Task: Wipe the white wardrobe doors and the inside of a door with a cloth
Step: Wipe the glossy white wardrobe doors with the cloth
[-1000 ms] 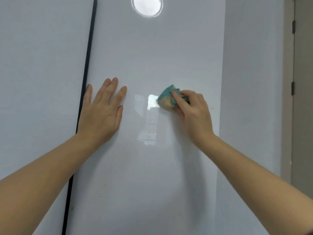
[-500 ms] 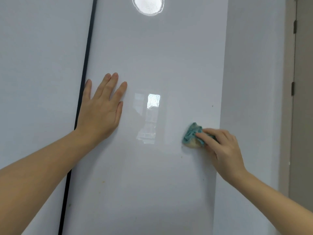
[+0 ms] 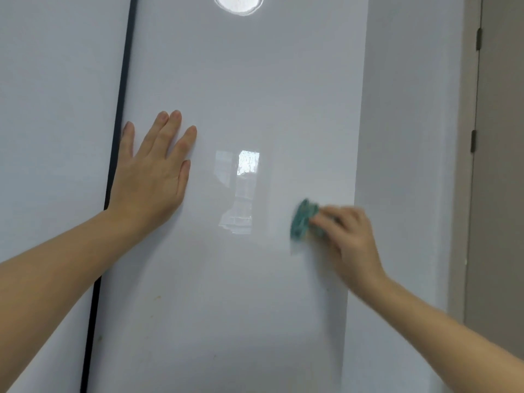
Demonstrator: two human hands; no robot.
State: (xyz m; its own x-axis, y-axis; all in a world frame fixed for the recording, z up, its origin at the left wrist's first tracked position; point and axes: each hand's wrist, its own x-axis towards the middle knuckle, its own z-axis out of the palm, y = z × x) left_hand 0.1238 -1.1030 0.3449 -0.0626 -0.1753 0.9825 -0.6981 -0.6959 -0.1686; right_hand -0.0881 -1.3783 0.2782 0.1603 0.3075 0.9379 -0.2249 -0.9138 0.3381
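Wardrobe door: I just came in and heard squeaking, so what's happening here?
A person is wiping the glossy white wardrobe door. Their right hand holds a bunched teal cloth against the panel near its right edge; both are blurred. The left hand lies flat on the door, fingers spread, beside the dark gap to the neighbouring door. A few small yellowish marks show lower down on the panel.

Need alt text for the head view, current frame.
A person's right hand presses a bunched teal cloth against a glossy white wardrobe door near its right edge. The left hand lies flat on the same door beside the dark gap to the next door.
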